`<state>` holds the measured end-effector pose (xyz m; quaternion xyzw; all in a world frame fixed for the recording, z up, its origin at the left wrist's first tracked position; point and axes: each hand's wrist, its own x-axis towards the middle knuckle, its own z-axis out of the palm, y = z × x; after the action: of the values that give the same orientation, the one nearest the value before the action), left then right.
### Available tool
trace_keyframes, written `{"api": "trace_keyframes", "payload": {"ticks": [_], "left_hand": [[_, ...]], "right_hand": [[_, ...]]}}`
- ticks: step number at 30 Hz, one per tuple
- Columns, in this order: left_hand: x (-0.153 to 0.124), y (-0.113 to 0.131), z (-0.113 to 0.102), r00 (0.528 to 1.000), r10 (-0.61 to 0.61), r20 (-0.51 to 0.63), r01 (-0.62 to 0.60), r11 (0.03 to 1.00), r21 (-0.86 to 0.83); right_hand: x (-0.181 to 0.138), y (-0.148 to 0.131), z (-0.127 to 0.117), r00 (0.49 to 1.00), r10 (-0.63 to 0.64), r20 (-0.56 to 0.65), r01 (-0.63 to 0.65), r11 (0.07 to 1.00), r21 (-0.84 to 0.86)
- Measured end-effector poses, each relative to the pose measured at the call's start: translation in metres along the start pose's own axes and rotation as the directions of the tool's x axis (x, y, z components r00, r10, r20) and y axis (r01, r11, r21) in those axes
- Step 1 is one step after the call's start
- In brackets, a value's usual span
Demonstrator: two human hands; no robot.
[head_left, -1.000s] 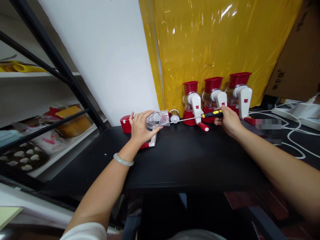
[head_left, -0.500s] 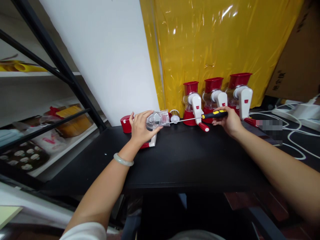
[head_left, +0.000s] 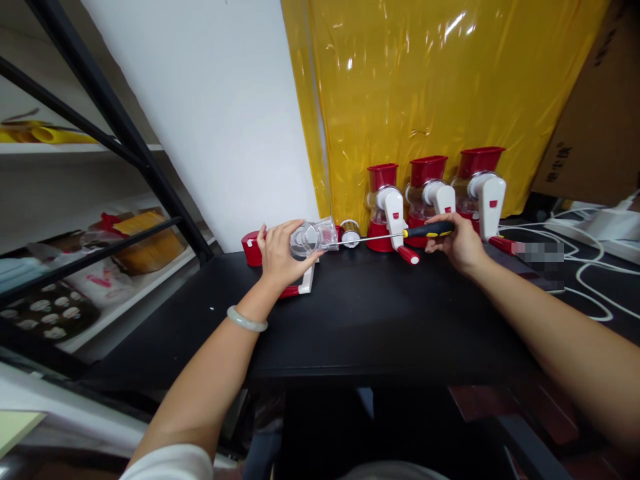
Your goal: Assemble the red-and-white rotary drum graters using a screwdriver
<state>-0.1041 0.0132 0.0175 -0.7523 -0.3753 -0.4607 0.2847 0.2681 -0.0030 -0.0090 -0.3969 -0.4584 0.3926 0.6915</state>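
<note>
My left hand (head_left: 281, 252) is closed around a clear plastic grater body (head_left: 311, 238), which lies on its side with its round opening facing me. In my right hand (head_left: 454, 243) is a screwdriver (head_left: 429, 231) with a black and yellow handle, held level. Its long metal shaft points left, and the tip meets the right end of the clear body; the exact contact is too small to make out. Behind my left hand sits a red base piece (head_left: 252, 249). A white crank with a red handle (head_left: 291, 291) lies below that hand. A drum-shaped grater insert (head_left: 350, 233) stands right of the clear body.
Three red and white rotary graters (head_left: 384, 207) stand along the yellow plastic sheet (head_left: 400, 80). White cables (head_left: 583, 267) and a power strip (head_left: 607, 230) lie at the right. A shelf rack (head_left: 145, 170) borders the black table (head_left: 350, 333) on the left.
The clear body and the screwdriver have shifted very slightly; the screwdriver handle looks turned, with less of its yellow patches showing. Both hands keep their hold.
</note>
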Motion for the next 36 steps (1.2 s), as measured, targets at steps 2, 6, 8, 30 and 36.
{"api": "trace_keyframes", "payload": {"ticks": [2, 6, 8, 30, 36], "left_hand": [[0.0, 0.0, 0.0, 1.0, 0.001, 0.002, -0.001, 1.0, -0.005], [0.0, -0.001, 0.0, 1.0, 0.01, -0.005, -0.01, 1.0, -0.012], [0.0, -0.001, 0.0, 1.0, 0.006, -0.014, -0.006, 1.0, -0.016], [0.001, -0.002, 0.0, 0.999, 0.008, -0.04, -0.008, 1.0, -0.018], [0.0, -0.002, 0.0, 1.0, 0.012, 0.001, -0.012, 1.0, -0.017]], "right_hand": [[0.0, -0.002, 0.0, 1.0, -0.001, 0.004, 0.001, 1.0, 0.028], [0.0, -0.002, 0.0, 1.0, 0.004, -0.015, -0.004, 1.0, -0.01], [0.001, 0.001, 0.0, 1.0, 0.008, -0.012, -0.008, 0.999, -0.049], [-0.004, -0.002, 0.001, 1.0, -0.013, 0.014, 0.015, 0.99, -0.138], [-0.001, -0.005, 0.002, 1.0, 0.017, -0.009, -0.017, 1.0, 0.006]]}}
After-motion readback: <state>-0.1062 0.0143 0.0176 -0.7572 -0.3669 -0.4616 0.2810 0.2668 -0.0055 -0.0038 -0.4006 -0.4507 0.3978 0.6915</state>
